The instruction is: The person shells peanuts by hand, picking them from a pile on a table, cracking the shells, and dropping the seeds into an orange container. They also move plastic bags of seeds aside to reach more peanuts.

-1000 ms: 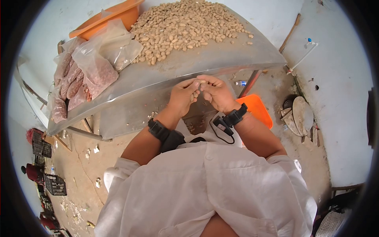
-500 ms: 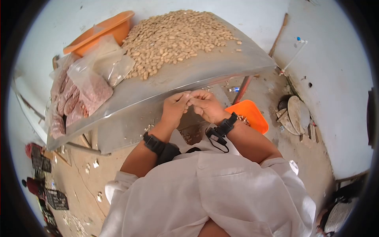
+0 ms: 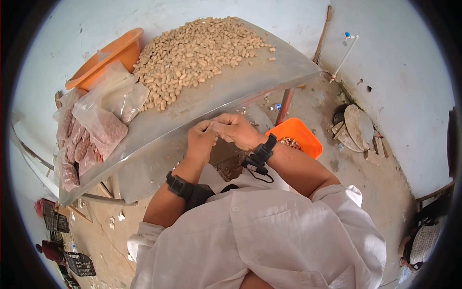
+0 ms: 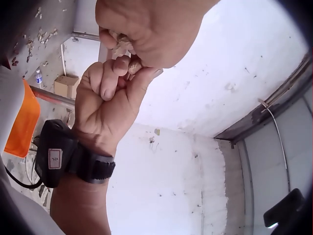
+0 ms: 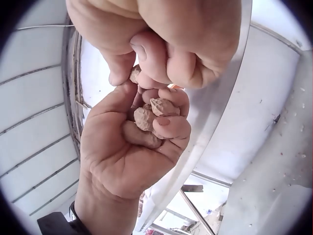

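Observation:
In the head view my left hand (image 3: pixel 199 143) and right hand (image 3: pixel 240 132) meet just off the near edge of the metal table (image 3: pixel 260 79). The left fingers curl round several unshelled peanuts (image 5: pixel 144 119), plainly seen in its palm in the right wrist view. Between thumb and fingertips, the right hand pinches a small peanut (image 4: pixel 135 65) right at the left hand's fingertips. Its other fingers are bent inward. A broad pile of unshelled peanuts (image 3: pixel 192 58) covers the back of the table.
Clear bags of reddish kernels (image 3: pixel 107 132) lie at the table's left, beside a tilted orange basin (image 3: pixel 127 48). Below on the right, an orange container (image 3: pixel 315 144) holds reddish-brown bits. Black crates (image 3: pixel 81 264) stand at far left, round boards (image 3: pixel 353 127) by the right wall.
The head view has turned, so table, pile and hands appear further left and lower. Both hands stay together, their fingers shifting slightly around the peanut.

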Motion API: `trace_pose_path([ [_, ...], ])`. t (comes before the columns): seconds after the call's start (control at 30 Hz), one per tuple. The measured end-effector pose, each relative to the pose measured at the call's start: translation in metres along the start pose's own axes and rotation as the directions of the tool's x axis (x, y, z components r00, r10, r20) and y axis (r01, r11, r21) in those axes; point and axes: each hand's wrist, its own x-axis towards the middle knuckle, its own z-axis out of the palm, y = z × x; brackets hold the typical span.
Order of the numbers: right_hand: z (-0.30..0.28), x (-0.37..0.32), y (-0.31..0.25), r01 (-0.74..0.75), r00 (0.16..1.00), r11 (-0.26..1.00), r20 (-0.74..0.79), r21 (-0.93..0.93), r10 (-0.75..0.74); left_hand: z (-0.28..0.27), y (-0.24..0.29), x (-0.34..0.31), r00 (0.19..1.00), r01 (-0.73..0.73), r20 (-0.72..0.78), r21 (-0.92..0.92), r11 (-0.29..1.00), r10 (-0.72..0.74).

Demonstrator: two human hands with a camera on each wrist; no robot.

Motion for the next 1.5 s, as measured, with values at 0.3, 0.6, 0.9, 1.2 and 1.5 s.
trace_pose_path([
  [0.3,0.026,0.002,-0.001,0.094,0.973,0.996,-0.213,0.002,-0.092,0.009,0.007,0.000,0.995,-0.033,-0.100,-0.144,0.989,0.019],
  [0.6,0.044,0.012,0.009,0.289,0.864,0.957,-0.428,-0.008,-0.265,0.017,-0.002,0.009,0.913,-0.340,-0.222,0.053,0.939,0.343],
  [0.9,0.041,0.015,0.006,0.235,0.902,0.969,-0.389,0.082,-0.186,0.010,0.005,0.011,0.964,-0.224,-0.150,-0.014,0.975,0.219],
  [1.2,0.017,0.006,-0.002,0.079,0.991,0.888,-0.129,0.454,-0.023,-0.010,0.027,0.011,0.969,-0.124,0.214,-0.011,0.992,0.123],
  [1.5,0.019,-0.009,-0.004,-0.027,0.999,0.940,-0.016,0.340,0.034,-0.014,0.011,0.013,0.924,-0.340,0.292,0.340,0.877,0.246],
])
